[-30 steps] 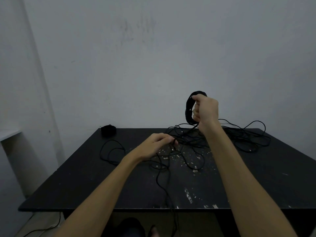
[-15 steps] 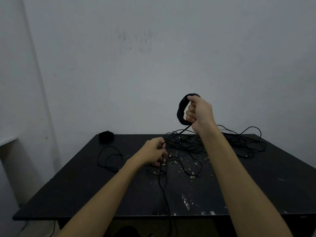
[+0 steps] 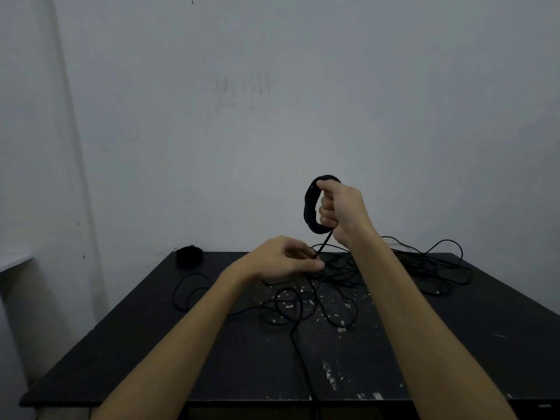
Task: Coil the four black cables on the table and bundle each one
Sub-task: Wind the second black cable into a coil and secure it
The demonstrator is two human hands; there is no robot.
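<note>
Black table (image 3: 151, 344): one bundle (image 3: 188, 256), loose cables (image 3: 424, 268); right hand (image 3: 341, 212) gripping one coil (image 3: 309, 207), left hand (image 3: 285, 259) pinching its strand.

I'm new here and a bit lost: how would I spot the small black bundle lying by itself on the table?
Start at the black table and follow its far edge to the left corner by the wall. There sits the small bundle, a tight, dark lump. Unlike the loose cables sprawled across the middle and right, it is compact, and unlike the coil gripped in the right hand, no hand touches it.
</note>
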